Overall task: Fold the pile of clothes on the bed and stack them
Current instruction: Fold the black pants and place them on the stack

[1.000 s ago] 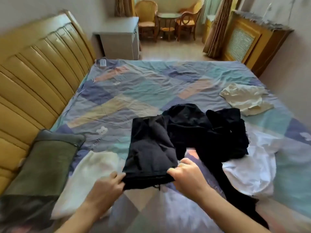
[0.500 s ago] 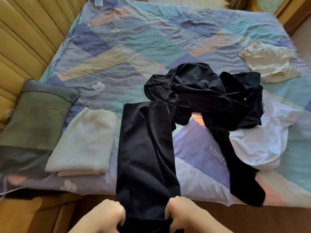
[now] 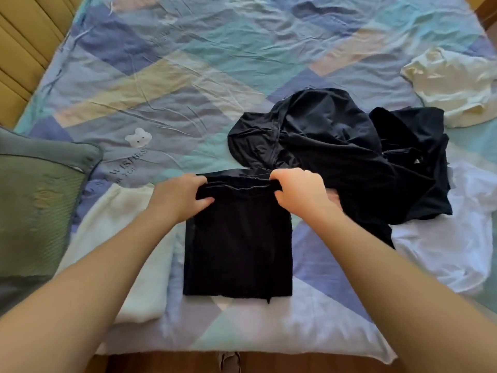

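the left hand (image 3: 179, 198) pinches the far left corner of a black garment (image 3: 238, 246), thumb on top and fingers curled over the doubled edge. the right hand (image 3: 297, 193) grips the far right corner the same way, knuckles up. between them the garment lies folded into a flat rectangle on the patchwork bedsheet (image 3: 188, 84), its near edge close to the bed's edge. just left of it, partly under the left forearm, lies a folded cream garment (image 3: 121, 238), and further left a green pillow (image 3: 35, 208). beyond the right hand lies a crumpled heap of black clothes (image 3: 336, 146), touching the garment's far edge. a white garment (image 3: 443, 246) lies to the right, a cream top (image 3: 454, 84) further off.
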